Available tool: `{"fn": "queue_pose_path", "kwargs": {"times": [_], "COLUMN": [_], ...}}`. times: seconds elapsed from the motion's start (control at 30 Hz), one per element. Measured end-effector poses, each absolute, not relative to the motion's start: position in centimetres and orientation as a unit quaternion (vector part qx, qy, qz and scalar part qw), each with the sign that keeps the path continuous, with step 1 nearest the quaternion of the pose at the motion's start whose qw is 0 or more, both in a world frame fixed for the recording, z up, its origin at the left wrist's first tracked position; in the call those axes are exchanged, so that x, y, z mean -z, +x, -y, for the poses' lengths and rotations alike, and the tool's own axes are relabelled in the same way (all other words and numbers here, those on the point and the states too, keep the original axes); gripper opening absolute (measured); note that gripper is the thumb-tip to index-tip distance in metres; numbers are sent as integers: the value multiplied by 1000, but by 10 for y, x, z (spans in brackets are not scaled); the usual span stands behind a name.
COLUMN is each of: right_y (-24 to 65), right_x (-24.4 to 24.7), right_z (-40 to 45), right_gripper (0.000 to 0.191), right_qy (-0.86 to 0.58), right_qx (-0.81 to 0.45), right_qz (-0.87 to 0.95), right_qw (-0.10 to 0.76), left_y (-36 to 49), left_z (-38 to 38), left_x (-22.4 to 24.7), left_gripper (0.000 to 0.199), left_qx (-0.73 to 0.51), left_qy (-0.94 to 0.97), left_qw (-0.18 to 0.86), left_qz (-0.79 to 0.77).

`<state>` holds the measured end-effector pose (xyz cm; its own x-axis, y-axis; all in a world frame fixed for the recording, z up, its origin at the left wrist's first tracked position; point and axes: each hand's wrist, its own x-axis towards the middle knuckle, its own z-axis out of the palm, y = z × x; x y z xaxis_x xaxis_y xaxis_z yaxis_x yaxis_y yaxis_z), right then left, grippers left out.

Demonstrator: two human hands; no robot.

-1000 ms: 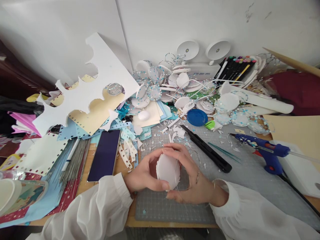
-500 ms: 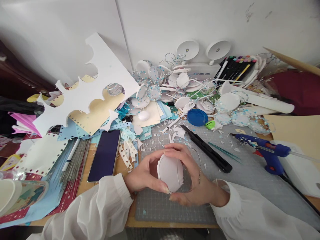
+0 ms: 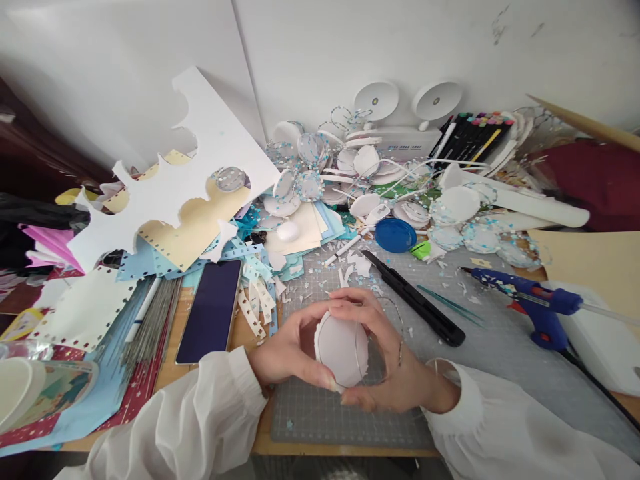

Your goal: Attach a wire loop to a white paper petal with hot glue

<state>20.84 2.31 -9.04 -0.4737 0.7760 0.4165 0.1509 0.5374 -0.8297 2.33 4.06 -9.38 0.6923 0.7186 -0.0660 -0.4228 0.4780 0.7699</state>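
Observation:
A round white foam disc (image 3: 340, 350) with a slightly ragged edge is held between both hands above the grey cutting mat (image 3: 350, 421). My left hand (image 3: 295, 343) grips its left side, thumb at the lower edge and fingers at the top. My right hand (image 3: 387, 353) curves round the right side, its thumb and fingertips at the top and bottom rim. A thin silvery wire (image 3: 401, 320) loops over the disc's face and out past the right hand. Just beyond the hands lies a black utility knife (image 3: 415, 300).
A blue hot glue gun (image 3: 530, 293) and teal tweezers (image 3: 450, 305) lie to the right. On the left are a phone (image 3: 209, 312), a bundle of thin wires (image 3: 155, 320) and a cut-out foam sheet (image 3: 220, 133). Foam discs with beaded wire (image 3: 310, 183) pile up along the back.
Both hands keep nearly the same hold on the disc. The disc and fingers have shifted only very slightly.

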Motion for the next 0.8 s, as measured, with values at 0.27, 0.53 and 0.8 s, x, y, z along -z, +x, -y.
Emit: {"fn": "queue_pose_path", "kwargs": {"times": [0.27,0.53,0.8], "right_y": [208,214,216], "right_x": [89,94,95], "right_z": [-22,-24,-22], "right_gripper": [87,99,79], "right_qy": [-306,-316,-330], "right_qx": [-375,-433,-423], "right_qz": [775,726,709], "right_qw": [407,431,458], "left_y": [22,22,19], "left_z": [-42,-39,-39], "left_x": [87,86,88], "left_gripper": [59,73,74], "left_qx": [-339,-357,-348], "left_qy": [392,358,369], "left_qw": [836,839,844], "left_qz": [-179,-200,-177]}}
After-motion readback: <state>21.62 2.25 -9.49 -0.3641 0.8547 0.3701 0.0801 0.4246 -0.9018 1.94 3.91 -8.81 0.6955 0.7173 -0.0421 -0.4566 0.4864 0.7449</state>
